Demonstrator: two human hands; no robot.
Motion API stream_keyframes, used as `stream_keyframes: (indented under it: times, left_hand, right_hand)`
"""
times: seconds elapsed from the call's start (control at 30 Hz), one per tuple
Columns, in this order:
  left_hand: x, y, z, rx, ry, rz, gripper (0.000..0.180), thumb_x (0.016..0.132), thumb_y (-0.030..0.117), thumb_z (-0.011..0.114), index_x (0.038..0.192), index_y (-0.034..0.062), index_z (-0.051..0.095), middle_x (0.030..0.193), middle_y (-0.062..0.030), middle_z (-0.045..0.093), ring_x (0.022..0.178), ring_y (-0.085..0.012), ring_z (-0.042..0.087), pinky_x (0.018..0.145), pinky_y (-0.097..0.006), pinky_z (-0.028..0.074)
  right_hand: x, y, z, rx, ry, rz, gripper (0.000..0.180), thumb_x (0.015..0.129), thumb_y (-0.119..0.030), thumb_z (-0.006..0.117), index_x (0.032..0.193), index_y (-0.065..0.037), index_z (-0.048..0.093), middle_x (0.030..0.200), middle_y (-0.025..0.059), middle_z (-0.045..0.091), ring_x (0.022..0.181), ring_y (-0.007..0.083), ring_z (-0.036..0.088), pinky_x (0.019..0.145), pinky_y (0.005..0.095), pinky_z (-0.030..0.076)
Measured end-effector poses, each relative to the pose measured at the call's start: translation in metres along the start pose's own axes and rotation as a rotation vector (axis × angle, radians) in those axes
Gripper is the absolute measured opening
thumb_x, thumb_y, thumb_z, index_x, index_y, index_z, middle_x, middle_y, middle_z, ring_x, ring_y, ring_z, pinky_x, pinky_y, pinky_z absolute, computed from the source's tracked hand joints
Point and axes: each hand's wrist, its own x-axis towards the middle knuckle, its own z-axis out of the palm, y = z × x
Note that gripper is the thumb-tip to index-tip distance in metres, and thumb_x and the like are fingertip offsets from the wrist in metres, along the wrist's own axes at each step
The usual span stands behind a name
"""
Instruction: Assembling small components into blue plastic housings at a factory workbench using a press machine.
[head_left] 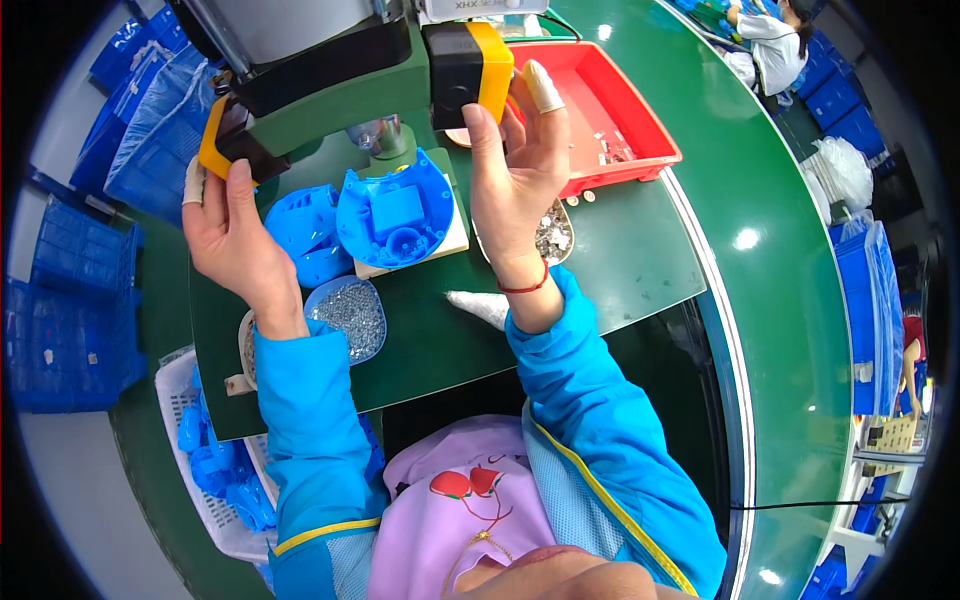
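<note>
Head view: blue housing (pixel 395 212) lies between left hand (pixel 232 235) and right hand (pixel 515 170).

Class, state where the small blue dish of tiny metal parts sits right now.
In the head view, the blue dish of metal parts sits on the green mat just right of the left hand wrist, in front of the blue plastic housing.

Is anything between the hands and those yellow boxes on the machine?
Nothing visible. The left hand already touches the left yellow box, and the right hand touches the right yellow box. The blue plastic part sits lower, between them.
</note>
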Motion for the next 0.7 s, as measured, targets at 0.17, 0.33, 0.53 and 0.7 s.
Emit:
stream_keyframes:
  times: [0.17, 0.33, 0.53, 0.7]
  left_hand:
    - [0.000, -0.002, -0.002, 0.032, 0.028, 0.001, 0.042, 0.091, -0.003, 0.068, 0.131, -0.0091, 0.054, 0.123, -0.0176, 0.066, 0.109, -0.0176, 0.063, 0.094, -0.028, 0.051]
    - [0.002, -0.009, 0.005, -0.072, -0.035, 0.063, 0.042, 0.089, -0.002, 0.071, 0.127, -0.0089, 0.057, 0.119, -0.0156, 0.068, 0.106, -0.0158, 0.064, 0.093, -0.027, 0.051]
    - [0.000, 0.000, -0.008, 0.060, -0.050, 0.077, 0.039, 0.092, 0.006, 0.071, 0.126, -0.0086, 0.058, 0.121, -0.0172, 0.067, 0.107, -0.0172, 0.065, 0.097, -0.027, 0.050]
    - [-0.013, -0.020, -0.045, 0.018, -0.217, -0.334, 0.038, 0.102, 0.027, 0.057, 0.122, -0.0059, 0.060, 0.122, -0.0181, 0.065, 0.118, -0.0223, 0.060, 0.097, -0.033, 0.051]
  right_hand:
    - [0.001, -0.002, 0.000, -0.018, -0.016, -0.018, 0.062, 0.086, 0.000, 0.075, 0.140, 0.004, 0.045, 0.127, 0.0143, 0.059, 0.116, 0.0224, 0.061, 0.099, 0.0340, 0.049]
    - [0.009, -0.015, -0.003, 0.118, -0.013, 0.058, 0.052, 0.090, 0.002, 0.069, 0.137, 0.004, 0.046, 0.126, 0.0157, 0.060, 0.110, 0.0214, 0.064, 0.095, 0.0335, 0.053]
    - [0.009, -0.009, -0.004, 0.019, -0.054, -0.043, 0.054, 0.089, 0.004, 0.069, 0.137, 0.003, 0.044, 0.123, 0.0164, 0.061, 0.110, 0.0215, 0.064, 0.100, 0.0380, 0.051]
    - [-0.012, -0.016, -0.051, -0.438, -0.203, 0.099, 0.023, 0.101, -0.010, 0.057, 0.120, 0.004, 0.058, 0.092, 0.0098, 0.069, 0.076, 0.0142, 0.069, 0.062, 0.0269, 0.055]
